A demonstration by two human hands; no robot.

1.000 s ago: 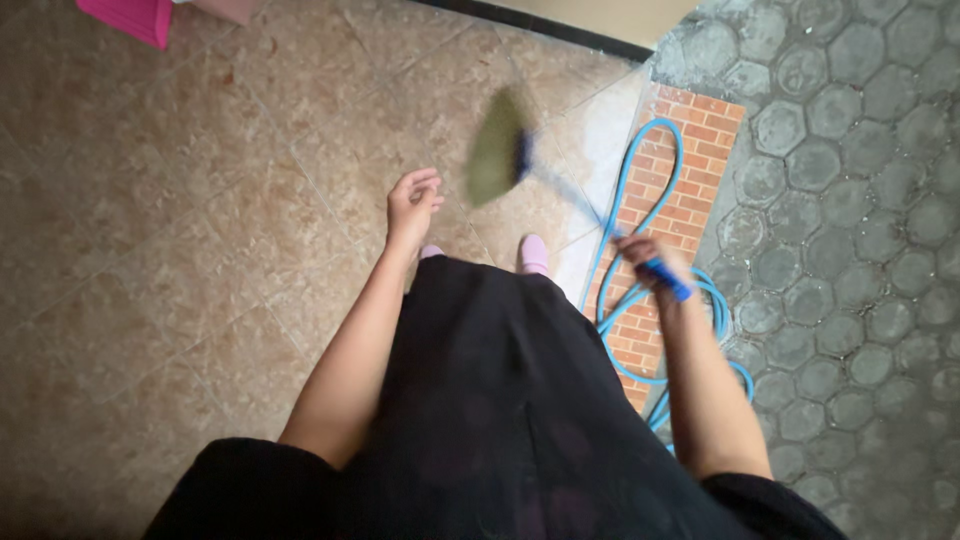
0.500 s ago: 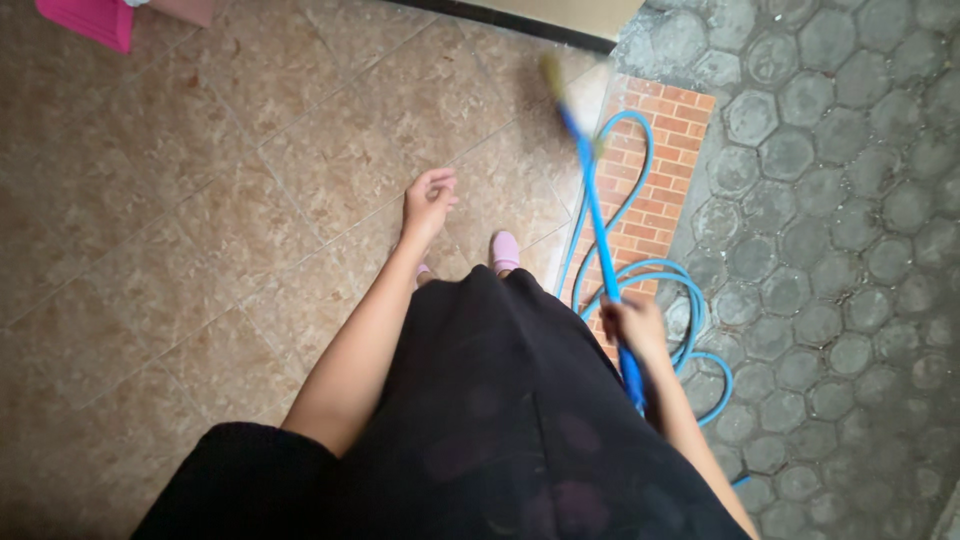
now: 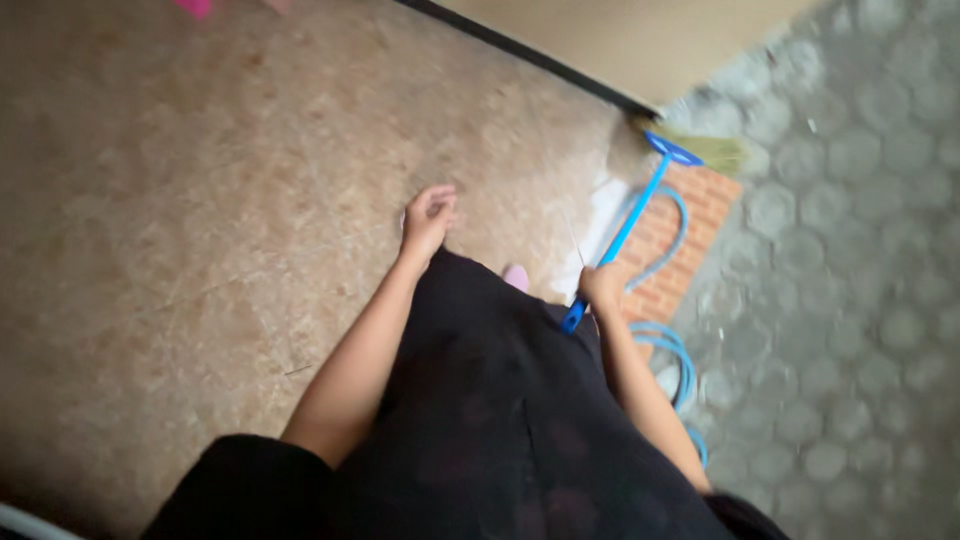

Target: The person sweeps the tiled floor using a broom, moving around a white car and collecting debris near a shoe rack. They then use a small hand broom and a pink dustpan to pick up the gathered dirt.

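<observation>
My right hand grips the blue handle of a broom. The broom's yellowish bristles rest far ahead, by the corner of the wall and the brick strip. My left hand hangs free over the brown tiled floor, fingers loosely curled and holding nothing. A black skirt fills the lower middle, with one pink shoe showing at its edge. The view is blurred by motion.
A blue hose lies coiled on the red brick strip to my right. Grey hexagonal pavers lie beyond it. A beige wall with a dark base runs across the top. A pink object shows at the top left.
The broom has swung from the floor in front of me out to the right, its bristles now by the wall corner. The camera has shifted and blurred. My left hand has stayed in place.
</observation>
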